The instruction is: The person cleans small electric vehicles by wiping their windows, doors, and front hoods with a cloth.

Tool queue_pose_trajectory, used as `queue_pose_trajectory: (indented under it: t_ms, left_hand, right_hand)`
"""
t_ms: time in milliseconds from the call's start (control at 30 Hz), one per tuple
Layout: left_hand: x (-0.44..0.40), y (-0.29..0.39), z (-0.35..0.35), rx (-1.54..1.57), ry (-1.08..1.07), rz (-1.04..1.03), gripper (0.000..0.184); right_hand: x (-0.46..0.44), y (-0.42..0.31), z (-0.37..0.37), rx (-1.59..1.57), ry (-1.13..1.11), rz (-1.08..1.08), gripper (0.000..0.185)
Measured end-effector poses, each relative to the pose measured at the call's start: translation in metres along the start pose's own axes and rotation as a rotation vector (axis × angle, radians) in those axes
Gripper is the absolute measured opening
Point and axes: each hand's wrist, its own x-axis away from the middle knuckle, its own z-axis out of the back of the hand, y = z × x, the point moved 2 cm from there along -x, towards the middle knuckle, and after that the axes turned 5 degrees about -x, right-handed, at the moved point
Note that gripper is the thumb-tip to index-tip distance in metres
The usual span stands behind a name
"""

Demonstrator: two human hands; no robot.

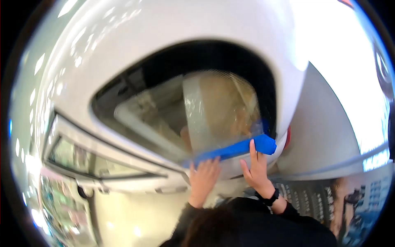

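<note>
A dark side window sits in the white car body before me. Along its near edge runs a blue strip, wider and folded at the right end; I cannot tell whether it is tape or cloth. My left hand lies with stretched fingers at the strip's left part, slightly blurred. My right hand, with a black watch on the wrist, touches the strip near its right end, index finger extended and thumb apart. On the glass a pale, wrinkled-looking area shows, either film or reflection.
Left of the window, a car door window and side mirror are visible. A pale floor lies below. At the lower right stands a dark panel with white lettering. A bright screen or light glares at the upper right.
</note>
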Motion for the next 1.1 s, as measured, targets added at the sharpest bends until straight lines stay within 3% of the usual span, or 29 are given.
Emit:
queue_pose_trajectory:
  t_ms: [133, 233, 333, 433, 567, 733, 933, 1033, 1100]
  left_hand:
    - [-0.014, -0.023, 0.030, -0.055, 0.205, 0.163, 0.039]
    - [-0.006, -0.014, 0.031, -0.061, 0.187, 0.272, 0.042]
    - [-0.004, 0.010, 0.012, 0.136, 0.085, 0.349, 0.047]
    - [0.014, 0.040, -0.015, 0.216, 0.034, 0.269, 0.052]
    - [0.033, 0.070, -0.051, 0.311, -0.104, 0.240, 0.055]
    - [0.072, 0.089, -0.070, 0.340, -0.208, 0.155, 0.054]
    - [0.108, 0.084, -0.080, 0.530, -0.238, 0.112, 0.058]
    - [0.124, 0.065, -0.078, 0.516, -0.212, 0.072, 0.065]
    - [0.137, 0.047, -0.064, 0.649, -0.203, 0.189, 0.071]
  right_hand:
    - [-0.044, -0.046, -0.010, -0.045, -0.035, 0.203, 0.069]
    - [-0.055, -0.060, -0.022, 0.007, -0.022, 0.237, 0.072]
    - [-0.059, -0.049, -0.034, 0.160, 0.055, 0.297, 0.067]
    - [-0.046, -0.021, -0.034, 0.254, -0.133, 0.276, 0.051]
    - [-0.011, 0.020, -0.041, 0.301, -0.187, 0.351, 0.050]
    - [0.041, 0.064, -0.044, 0.437, -0.534, 0.233, 0.055]
    - [0.066, 0.049, -0.057, 0.267, -0.536, 0.100, 0.064]
    - [0.050, 0.035, -0.083, 0.282, -0.645, 0.301, 0.058]
    - [0.043, 0.016, -0.104, 0.234, -0.610, 0.370, 0.057]
